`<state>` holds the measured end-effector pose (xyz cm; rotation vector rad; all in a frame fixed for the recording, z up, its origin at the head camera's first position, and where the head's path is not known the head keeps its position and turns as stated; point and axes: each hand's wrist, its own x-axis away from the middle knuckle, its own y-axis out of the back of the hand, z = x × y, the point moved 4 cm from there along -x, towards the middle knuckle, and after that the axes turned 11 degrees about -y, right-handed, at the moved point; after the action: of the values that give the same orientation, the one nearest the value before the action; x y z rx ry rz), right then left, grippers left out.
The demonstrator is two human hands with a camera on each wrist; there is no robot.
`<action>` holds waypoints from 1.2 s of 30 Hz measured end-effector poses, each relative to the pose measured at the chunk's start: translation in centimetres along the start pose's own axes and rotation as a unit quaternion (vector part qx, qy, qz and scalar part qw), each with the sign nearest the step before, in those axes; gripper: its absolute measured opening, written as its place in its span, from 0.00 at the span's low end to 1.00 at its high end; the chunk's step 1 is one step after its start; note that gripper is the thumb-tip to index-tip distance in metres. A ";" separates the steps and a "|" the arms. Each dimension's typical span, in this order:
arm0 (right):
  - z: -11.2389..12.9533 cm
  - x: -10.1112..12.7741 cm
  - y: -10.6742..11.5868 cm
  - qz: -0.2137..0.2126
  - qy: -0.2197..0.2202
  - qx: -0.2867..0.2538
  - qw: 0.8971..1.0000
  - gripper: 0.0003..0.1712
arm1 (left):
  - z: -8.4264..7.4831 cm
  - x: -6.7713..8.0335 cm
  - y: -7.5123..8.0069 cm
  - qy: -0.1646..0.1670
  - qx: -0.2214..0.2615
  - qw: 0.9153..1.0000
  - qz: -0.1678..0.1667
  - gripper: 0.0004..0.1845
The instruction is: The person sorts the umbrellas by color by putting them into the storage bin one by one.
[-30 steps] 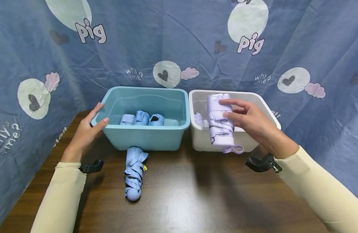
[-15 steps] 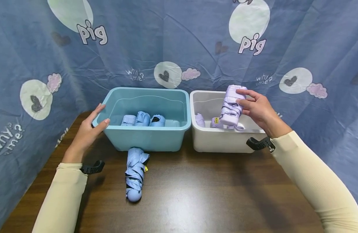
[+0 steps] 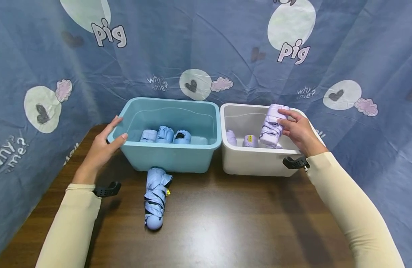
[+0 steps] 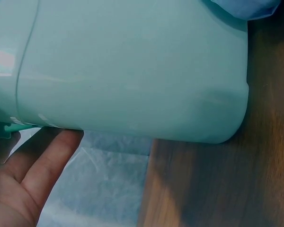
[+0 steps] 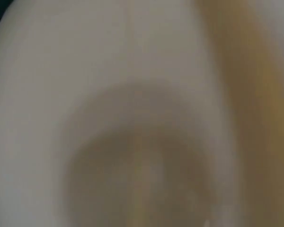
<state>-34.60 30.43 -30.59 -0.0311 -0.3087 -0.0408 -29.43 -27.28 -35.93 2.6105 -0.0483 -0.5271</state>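
Observation:
My right hand holds a folded lilac umbrella between thumb and fingers, tilted, inside the white bin. Two more lilac umbrellas, one at the bin's left and one with a yellow label, show in the same bin. At the left corner of the teal bin, my left hand rests with fingers extended along the side and thumb by the rim. In the left wrist view, its fingers touch the bin's outer wall. The right wrist view is blurred pale plastic.
Three folded blue umbrellas sit in the teal bin. Another blue umbrella lies on the brown wooden table, just before that bin. The bins stand side by side against a blue patterned cloth.
My right hand has carried the lilac umbrella rightward from over the white bin's front rim, then down into the bin. The labelled lilac umbrella has come into sight. My left hand stays put.

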 end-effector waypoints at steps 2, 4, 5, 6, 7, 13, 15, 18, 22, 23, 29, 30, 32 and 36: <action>-0.6 -0.4 0.3 0.002 -0.003 0.005 1.000 0.31 | 0.1 -0.1 -0.1 0.003 0.001 1.000 0.001 0.36; -1.0 -0.7 0.4 0.003 -0.004 0.015 1.000 0.31 | 0.1 -0.1 -0.2 0.002 0.002 1.000 0.000 0.36; -1.1 -0.9 0.4 0.002 -0.005 0.020 1.000 0.31 | 0.1 -0.1 -0.1 0.002 0.003 1.000 -0.002 0.36; -1.2 -1.1 0.4 0.000 -0.007 0.028 1.000 0.31 | 0.2 -0.2 -0.1 0.000 0.003 1.000 -0.004 0.36; -1.3 -1.2 0.4 -0.001 -0.013 0.030 0.999 0.31 | 0.2 -0.2 -0.1 -0.002 0.002 1.000 -0.005 0.36; -2.0 -1.6 0.6 -0.008 -0.076 0.106 0.991 0.31 | 0.2 -0.3 -0.1 -0.003 0.000 1.000 -0.003 0.36; -2.3 -1.7 0.7 -0.009 -0.092 0.137 0.986 0.32 | 0.3 -0.2 -0.2 0.000 0.000 1.000 0.002 0.36; -2.6 -1.9 0.8 -0.006 -0.107 0.165 0.980 0.31 | 0.3 -0.1 -0.3 -0.002 0.000 1.000 0.002 0.36; -2.8 -2.2 0.8 -0.003 -0.117 0.187 0.975 0.31 | 0.2 -0.2 -0.2 -0.004 -0.002 1.000 0.001 0.35; -2.8 -2.2 0.8 -0.001 -0.117 0.191 0.974 0.32 | 0.2 -0.2 -0.2 -0.003 -0.002 1.000 0.001 0.35; -3.1 -2.4 0.9 -0.004 -0.124 0.209 0.970 0.33 | 0.3 -0.1 -0.2 0.009 -0.001 1.000 0.004 0.36; -3.1 -2.4 0.9 -0.005 -0.127 0.214 0.969 0.33 | 0.3 -0.1 -0.2 0.010 0.000 1.000 0.005 0.36; -3.1 -2.4 0.9 -0.005 -0.133 0.226 0.965 0.34 | 0.2 -0.1 -0.2 0.010 0.002 1.000 0.005 0.36; -3.3 -2.4 0.7 -0.001 -0.144 0.263 0.954 0.34 | 0.2 -0.1 -0.2 0.007 0.006 1.000 0.004 0.36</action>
<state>-35.88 31.14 -34.45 0.4977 -0.6045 0.0466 -29.62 -27.19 -36.10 2.6237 -0.0574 -0.5058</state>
